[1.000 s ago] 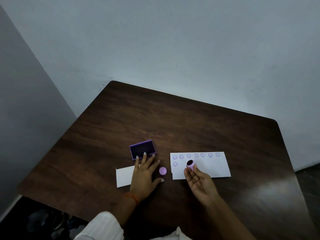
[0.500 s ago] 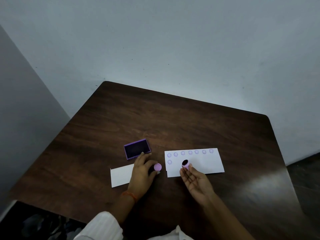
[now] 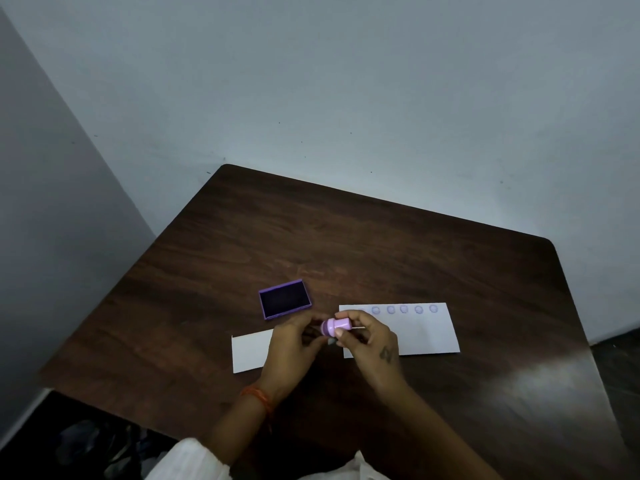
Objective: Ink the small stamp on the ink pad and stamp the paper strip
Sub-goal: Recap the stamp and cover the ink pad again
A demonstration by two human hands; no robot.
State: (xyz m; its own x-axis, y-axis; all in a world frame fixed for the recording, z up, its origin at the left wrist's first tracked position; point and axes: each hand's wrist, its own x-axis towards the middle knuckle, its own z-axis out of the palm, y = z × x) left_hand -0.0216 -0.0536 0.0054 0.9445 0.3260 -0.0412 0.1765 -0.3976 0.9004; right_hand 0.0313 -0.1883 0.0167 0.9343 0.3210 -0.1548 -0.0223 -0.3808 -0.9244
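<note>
I hold the small lilac stamp (image 3: 336, 326) sideways above the table, between both hands. My right hand (image 3: 372, 344) grips its lighter body. The fingers of my left hand (image 3: 294, 348) are closed on the darker purple cap (image 3: 326, 327) at the stamp's left end. The open purple ink pad (image 3: 284, 299) with its dark inked face lies just beyond my left hand. The white paper strip (image 3: 426, 332) lies to the right, partly under my right hand, with a row of several round purple prints along its far edge.
A second white paper (image 3: 250, 350) lies under my left hand on the dark wooden table (image 3: 381, 244). The table's far corner meets grey walls. Its near edge runs close to my white sleeves.
My left hand picked up the round purple cap from the table and brought it to the stamp. My right hand turned the stamp from face-up to sideways.
</note>
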